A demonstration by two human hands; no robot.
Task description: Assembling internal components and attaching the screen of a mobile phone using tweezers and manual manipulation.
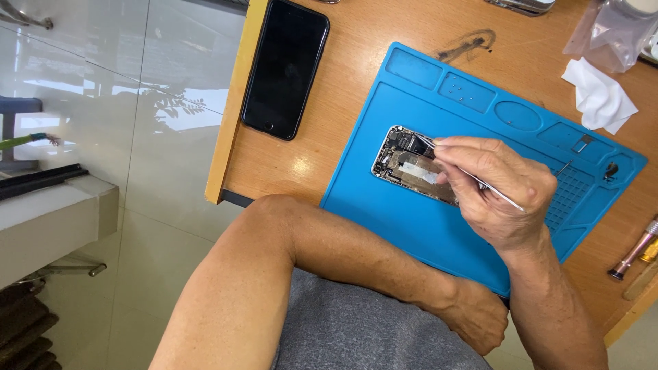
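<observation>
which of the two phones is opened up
The phone on the blue mat, under the right hand; its insides show. The black phone is closed.

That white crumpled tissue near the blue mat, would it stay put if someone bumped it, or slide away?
The white tissue looks thin and crumpled, so it is probably very light and floppy, and a nudge would likely push it across the smooth wooden table. It lies flat with soft folds, so it should not roll.

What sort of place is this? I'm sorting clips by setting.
Probably a phone repair bench: an opened phone with bare circuitry lies on a blue compartmented silicone work mat, and the right hand holds thin metal tweezers.
</observation>
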